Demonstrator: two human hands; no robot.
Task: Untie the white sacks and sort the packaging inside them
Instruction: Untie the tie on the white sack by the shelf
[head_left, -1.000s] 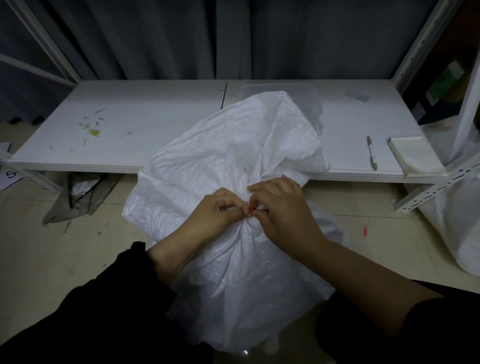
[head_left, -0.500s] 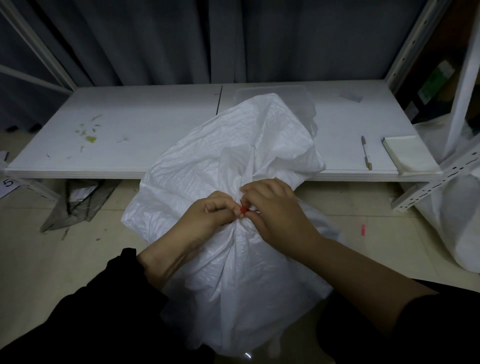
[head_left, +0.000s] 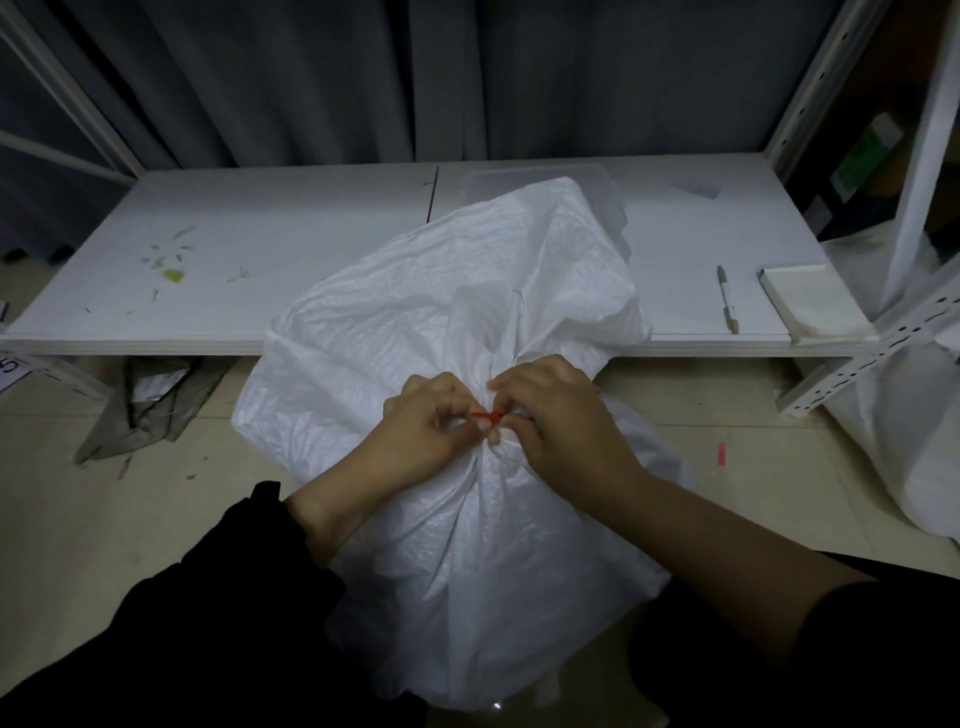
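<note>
Both hands, left hand (head_left: 421, 426), right hand (head_left: 550, 415), pinch red tie (head_left: 487, 415); knot hidden, white sack (head_left: 467, 312).

Dim, flat indoor light with a cool grey cast. The white sack (head_left: 467, 312) at centre is the brightest area and shows no glare, and the red tie (head_left: 485, 415) on it reads clearly. Black sleeves (head_left: 182, 649) at 7 o'clock lose all detail. Shelf posts (head_left: 813, 78) at 2 o'clock lean from wide-angle distortion.
</note>
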